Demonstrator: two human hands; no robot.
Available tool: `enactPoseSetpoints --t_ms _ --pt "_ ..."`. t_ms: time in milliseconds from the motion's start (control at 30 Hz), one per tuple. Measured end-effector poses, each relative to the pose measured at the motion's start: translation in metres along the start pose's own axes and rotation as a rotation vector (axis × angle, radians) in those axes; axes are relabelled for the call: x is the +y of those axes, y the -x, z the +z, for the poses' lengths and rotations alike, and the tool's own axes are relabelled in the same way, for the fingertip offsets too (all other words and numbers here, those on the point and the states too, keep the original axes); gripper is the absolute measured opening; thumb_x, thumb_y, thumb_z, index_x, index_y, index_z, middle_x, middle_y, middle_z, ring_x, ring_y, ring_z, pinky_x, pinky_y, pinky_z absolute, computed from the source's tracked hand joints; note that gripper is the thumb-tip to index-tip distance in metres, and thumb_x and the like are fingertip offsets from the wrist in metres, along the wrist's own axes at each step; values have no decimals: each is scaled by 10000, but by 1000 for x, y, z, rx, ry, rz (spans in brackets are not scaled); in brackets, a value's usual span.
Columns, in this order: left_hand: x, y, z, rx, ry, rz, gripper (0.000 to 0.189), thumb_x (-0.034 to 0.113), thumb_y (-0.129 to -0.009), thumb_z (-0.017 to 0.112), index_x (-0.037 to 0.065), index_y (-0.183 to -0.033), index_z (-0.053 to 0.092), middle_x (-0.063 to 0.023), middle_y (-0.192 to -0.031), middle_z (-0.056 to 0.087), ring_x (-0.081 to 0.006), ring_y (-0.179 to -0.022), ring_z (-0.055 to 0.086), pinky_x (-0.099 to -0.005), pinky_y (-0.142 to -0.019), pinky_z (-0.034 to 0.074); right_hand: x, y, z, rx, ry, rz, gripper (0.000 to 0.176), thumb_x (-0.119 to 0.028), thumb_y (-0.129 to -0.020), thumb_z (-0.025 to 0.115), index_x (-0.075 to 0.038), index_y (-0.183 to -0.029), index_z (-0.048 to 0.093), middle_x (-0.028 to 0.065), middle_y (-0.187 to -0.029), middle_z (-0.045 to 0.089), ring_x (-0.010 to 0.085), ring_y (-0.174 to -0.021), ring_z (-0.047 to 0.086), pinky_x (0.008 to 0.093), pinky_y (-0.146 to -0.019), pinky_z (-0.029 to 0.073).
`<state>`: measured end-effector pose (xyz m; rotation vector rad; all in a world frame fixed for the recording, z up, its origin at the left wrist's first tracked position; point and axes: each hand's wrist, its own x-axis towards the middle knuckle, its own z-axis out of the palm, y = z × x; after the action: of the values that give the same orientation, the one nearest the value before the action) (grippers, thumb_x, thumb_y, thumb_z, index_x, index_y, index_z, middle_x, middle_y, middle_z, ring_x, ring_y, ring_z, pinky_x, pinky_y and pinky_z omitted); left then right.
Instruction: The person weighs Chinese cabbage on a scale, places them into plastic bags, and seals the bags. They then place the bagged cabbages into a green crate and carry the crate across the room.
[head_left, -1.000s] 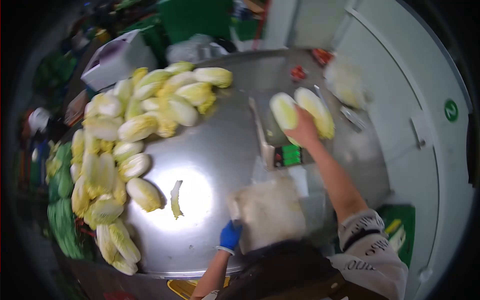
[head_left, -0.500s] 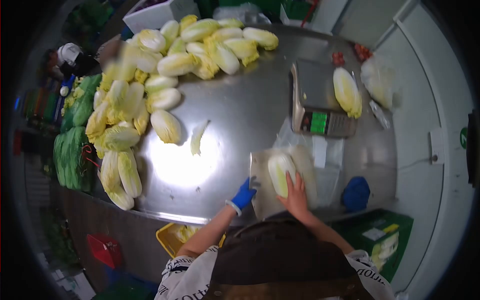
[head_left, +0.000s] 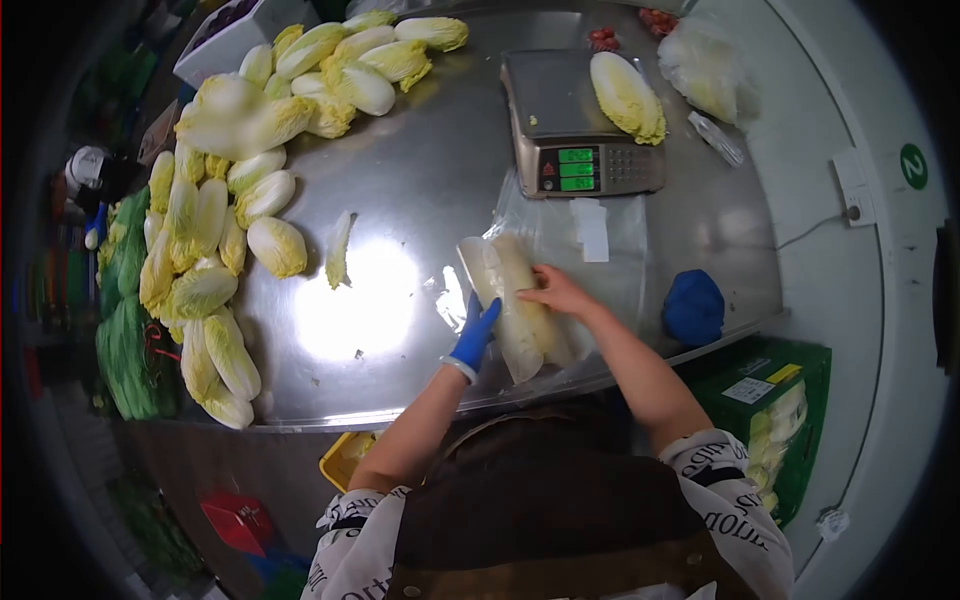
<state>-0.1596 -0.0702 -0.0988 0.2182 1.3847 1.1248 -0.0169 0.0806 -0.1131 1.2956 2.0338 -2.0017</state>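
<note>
The cabbage pile [head_left: 205, 225] occupies the left side of the steel table [head_left: 430, 165]. A loose leaf [head_left: 339, 252] lies right of it. The blue-gloved left hand [head_left: 472, 338] bears on the left side of the film-wrapped cabbage [head_left: 518, 305], thumb and fingers parted; its grip cannot be determined. The wrapped cabbage is at the near edge, between both hands. The bare right hand [head_left: 555, 292] is curled against its right side, pinching the film. Beyond stands the scale [head_left: 555, 95], carrying one unwrapped cabbage [head_left: 628, 98]. A blue bundle [head_left: 694, 307] rests near right.
</note>
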Motion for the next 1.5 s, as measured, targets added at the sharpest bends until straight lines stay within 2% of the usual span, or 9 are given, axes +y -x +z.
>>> enactPoseSetpoints --t_ms 167,267,533,800,1067,1200,1267,1400,1500 --pt "-40 -22 39 247 -339 614 836 203 -826 680 48 -1449 146 -138 -1324 381 -209 -1120 474 -285 -858 442 2 26 1 197 -302 -9 782 -375 -767 732 -2 -1298 295 192 -1213 476 221 -1095 491 341 -915 404" --pt "-4 40 75 -39 -341 491 831 179 -812 687 59 -1452 172 -108 -1281 397 -185 -1019 502 -287 -785 467 -11 91 -16 378 -308 25 705 -336 -803 693 -19 -1307 316 167 -1203 497 208 -1069 517 327 -888 435" --pt "-84 -19 39 -160 -1387 870 192 263 -756 670 78 -792 631 -133 -771 583 -326 -745 567 -405 -648 449 51 223 -73 213 -846 166 672 -293 -850 601 -33 -1388 293 125 -1226 511 207 -1076 540 327 -897 451" --pt "-35 -25 34 -326 -494 548 53 4 -834 600 8 -875 632 -98 -809 587 -194 -779 588 -289 -724 463 25 220 -50 -66 -627 337 776 -402 -820 643 -14 -1390 288 143 -1232 494 193 -1077 522 306 -871 440" --pt "16 26 124 -42 -726 1114 118 27 -790 601 29 -908 598 -124 -941 580 -315 -880 536 -384 -814 405 -6 190 -31 118 -573 262 587 -356 -879 597 -27 -1318 387 124 -1199 524 184 -1044 538 304 -858 458" --pt "41 67 157 -729 -891 1272 186 53 -773 606 43 -959 596 -144 -1037 562 -354 -984 523 -416 -909 396 55 147 -19 128 -1110 77 452 -348 -971 421 -57 -1316 393 86 -1175 542 153 -1028 536 289 -887 442" --pt "44 60 146 -792 -793 1235 270 121 -764 646 37 -1017 602 -142 -1064 570 -344 -1073 499 -440 -948 374 42 145 -14 239 -1094 94 504 -391 -940 483 -42 -1293 393 113 -1156 538 172 -1018 539 299 -881 441" --pt "54 76 116 238 -417 890 585 150 -843 642 -18 -1326 358 -143 -1225 518 -244 -1160 481 -382 -1018 366 -18 166 -5 358 -706 -15 630 -398 -839 653 9 -1253 409 152 -1143 525 197 -1062 510 318 -896 418" --pt "21 105 82 -372 329 -320 524 217 -908 582 22 -1342 363 -149 -1267 496 -234 -1135 508 -355 -991 404 -31 160 3 364 -611 3 642 -400 -858 619 21 -1287 395 155 -1184 521 226 -1086 505 328 -931 398"
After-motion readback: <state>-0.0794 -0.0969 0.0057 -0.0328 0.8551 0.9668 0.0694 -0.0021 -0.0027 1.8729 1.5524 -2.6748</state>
